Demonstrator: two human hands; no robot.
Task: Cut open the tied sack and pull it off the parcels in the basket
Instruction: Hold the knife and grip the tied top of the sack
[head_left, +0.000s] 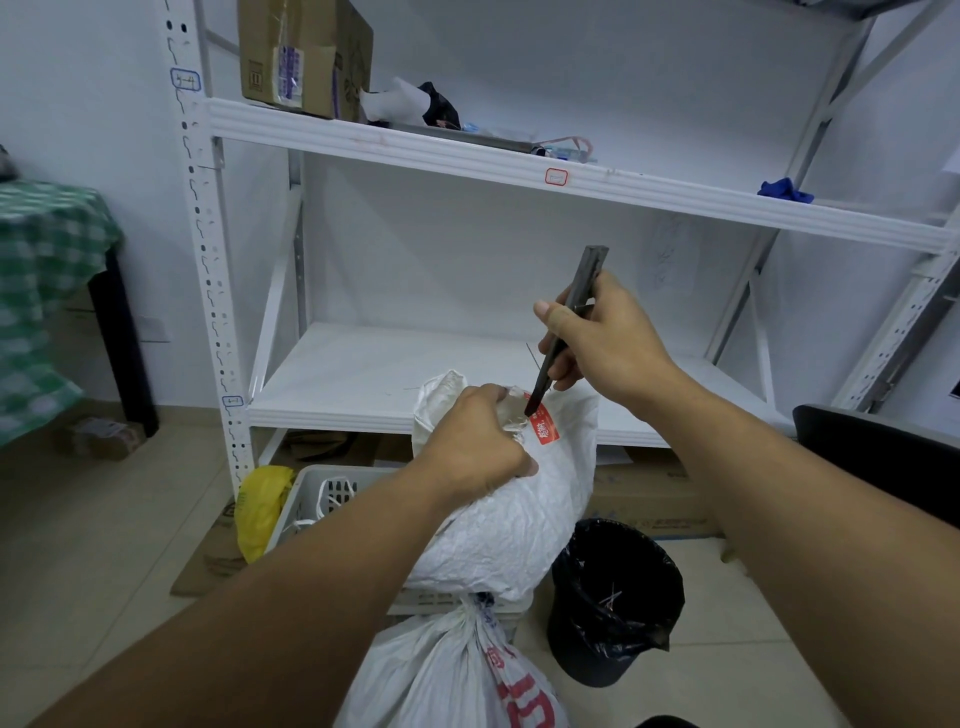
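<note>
A white woven sack (524, 514) stands in a pale plastic basket (317, 493) on the floor, with a red label (545, 428) near its tied top. My left hand (472, 447) grips the bunched neck of the sack. My right hand (602, 338) holds a dark utility knife (569, 322), its tip touching the sack right at the neck beside the red label. The parcels inside are hidden by the sack.
A second tied white sack (457, 670) lies in front of the basket. A black lined bin (613, 597) stands to the right, a yellow bag (260, 506) to the left. White shelving (415, 145) rises behind, flattened cardboard (649, 499) on the floor.
</note>
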